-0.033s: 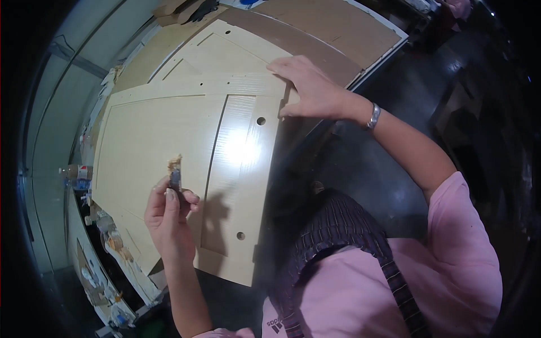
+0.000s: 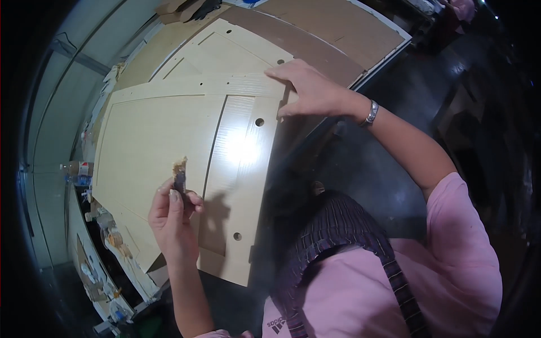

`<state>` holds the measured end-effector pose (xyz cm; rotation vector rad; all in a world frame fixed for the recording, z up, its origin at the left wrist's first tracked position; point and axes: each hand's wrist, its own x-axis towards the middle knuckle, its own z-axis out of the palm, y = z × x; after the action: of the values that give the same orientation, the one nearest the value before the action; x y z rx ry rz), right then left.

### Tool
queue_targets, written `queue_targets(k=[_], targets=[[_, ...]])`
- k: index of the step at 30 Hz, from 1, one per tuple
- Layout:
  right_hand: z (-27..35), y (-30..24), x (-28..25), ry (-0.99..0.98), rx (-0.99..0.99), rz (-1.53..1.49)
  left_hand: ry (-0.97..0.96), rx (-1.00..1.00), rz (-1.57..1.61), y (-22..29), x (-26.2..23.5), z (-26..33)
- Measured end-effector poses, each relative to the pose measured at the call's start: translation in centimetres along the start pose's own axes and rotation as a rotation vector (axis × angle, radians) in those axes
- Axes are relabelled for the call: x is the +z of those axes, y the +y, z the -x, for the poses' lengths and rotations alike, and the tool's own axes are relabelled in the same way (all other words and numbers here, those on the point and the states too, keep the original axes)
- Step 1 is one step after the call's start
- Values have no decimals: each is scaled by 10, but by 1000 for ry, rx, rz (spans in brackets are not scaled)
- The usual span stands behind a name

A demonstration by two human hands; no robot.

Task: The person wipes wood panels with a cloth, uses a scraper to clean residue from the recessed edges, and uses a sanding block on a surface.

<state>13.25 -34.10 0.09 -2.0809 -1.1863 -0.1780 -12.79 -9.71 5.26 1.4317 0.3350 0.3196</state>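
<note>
A cream door panel point(image 2: 163, 132) with recessed fields and round holes lies in front of me, partly over a second cream panel point(image 2: 248, 48) behind it. My left hand point(image 2: 171, 211) is closed in a pinch above the front panel. It holds a small dark flat tool point(image 2: 180, 181), upright, with a ragged yellowish crust on its tip; I cannot make out its exact kind. My right hand point(image 2: 313, 90) grips the front panel at its far right corner, fingers and thumb spread along the edge. A bright glare sits on the panel's right side.
Brown boards point(image 2: 338, 28) lie on the bench beyond the panels. A plastic bottle point(image 2: 78, 170) stands at the left, above a cluttered shelf point(image 2: 112, 242). Dark gloves point(image 2: 205, 10) rest at the far edge. The dark floor point(image 2: 372, 180) is to the right.
My left hand with the tool has shifted slightly right and down. The front panel's near right corner has moved slightly left. A hole in the rear panel now shows beside my right hand.
</note>
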Motion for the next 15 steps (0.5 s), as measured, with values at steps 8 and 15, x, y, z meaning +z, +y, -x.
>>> queue_targets(k=[8, 15], targets=[[25, -4, -5, -5, -114, -88, 210, -36, -141, -10, 33, 56], [24, -8, -27, -190, -165, -220, 282, 22, -111, -16, 59, 72]])
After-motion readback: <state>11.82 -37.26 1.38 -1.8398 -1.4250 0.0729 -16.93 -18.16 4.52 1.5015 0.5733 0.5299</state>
